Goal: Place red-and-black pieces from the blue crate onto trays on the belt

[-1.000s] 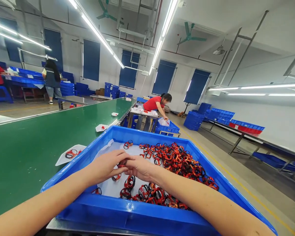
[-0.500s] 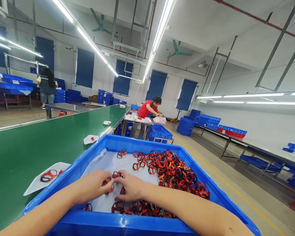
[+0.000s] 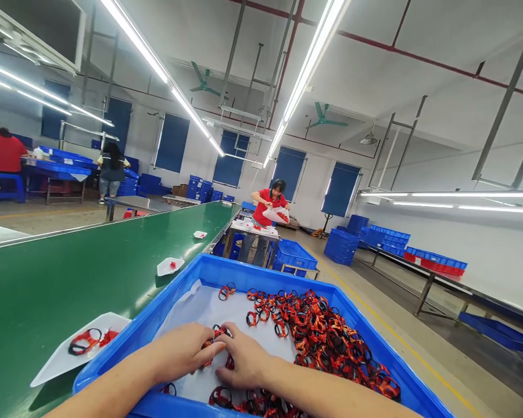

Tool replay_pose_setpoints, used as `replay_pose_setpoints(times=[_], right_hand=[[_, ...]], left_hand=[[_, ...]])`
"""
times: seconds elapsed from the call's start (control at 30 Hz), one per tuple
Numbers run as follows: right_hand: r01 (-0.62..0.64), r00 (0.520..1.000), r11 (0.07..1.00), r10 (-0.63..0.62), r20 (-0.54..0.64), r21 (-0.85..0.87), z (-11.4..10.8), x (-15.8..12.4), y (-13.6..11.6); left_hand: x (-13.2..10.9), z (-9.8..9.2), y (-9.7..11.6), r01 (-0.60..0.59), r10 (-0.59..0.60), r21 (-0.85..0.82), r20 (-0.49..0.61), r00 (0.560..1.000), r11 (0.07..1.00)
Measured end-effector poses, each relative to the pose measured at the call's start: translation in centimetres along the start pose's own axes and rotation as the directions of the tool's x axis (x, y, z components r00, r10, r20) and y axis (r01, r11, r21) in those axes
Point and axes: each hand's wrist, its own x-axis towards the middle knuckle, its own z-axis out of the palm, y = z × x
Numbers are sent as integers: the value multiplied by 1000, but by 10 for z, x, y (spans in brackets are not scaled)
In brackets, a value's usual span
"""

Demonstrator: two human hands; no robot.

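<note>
In the head view, my left hand and right hand meet, fingers curled over red-and-black bands in the blue tray, near left; whether they pinch, I cannot tell. The bands look light, springy; I'd grip a loop's edge.

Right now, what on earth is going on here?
A person's left hand and right hand are close together at a few red-and-black loops inside a blue tray; how they're held is partly hidden. A heap of loops lies toward the tray's right side. To its left, a white dish with a loop sits on a green surface. Farther back stands another person, in red.
</note>
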Motion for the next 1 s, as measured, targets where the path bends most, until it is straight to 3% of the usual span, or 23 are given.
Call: replay_pose_setpoints(times=[0.27, 0.5, 0.67, 1.0], right_hand=[[-5, 1000, 999, 6, -17, 40, 3, 3, 1], [9, 1000, 996, -9, -6, 83, 11, -1, -1], [46, 999, 996, -44, -22, 81, 11, -2, -5], [22, 1000, 997, -21, -19, 70, 9, 0, -6]], left_hand=[[0, -1, -1, -68, 73, 90, -53, 996, 994], [-3, 2, -2, -38, 55, 210, -75, 996, 977], [-7, -3, 2, 27, -13, 209, -67, 998, 978], [-8, 0, 2, -62, 85, 219, -95, 992, 974]])
